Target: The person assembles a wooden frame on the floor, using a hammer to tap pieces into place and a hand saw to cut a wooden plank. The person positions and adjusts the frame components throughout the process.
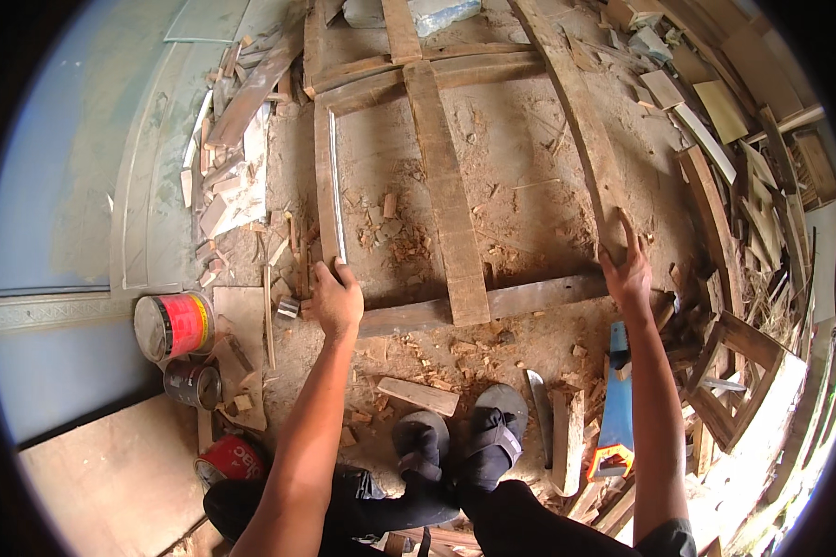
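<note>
A wooden frame (448, 186) of long boards and crosspieces lies on the dirt floor in front of me. My left hand (337, 302) grips the near end of its left board, fingers curled over the corner. Along that board's inner edge runs a thin silvery strip (335, 186). My right hand (629, 274) holds the near end of the right board, with thumb and forefinger on either side of the wood. Between my hands stretches the near crosspiece (543, 295), and the middle board's end rests over it.
Paint cans (174, 327) stand at left beside scrap wood (251, 158). Near my sandalled feet (500, 422) lie an offcut (418, 395), a blade (539, 418) and a blue handsaw (616, 399) with an orange handle. At right, a small wooden frame (734, 381) leans among piled boards.
</note>
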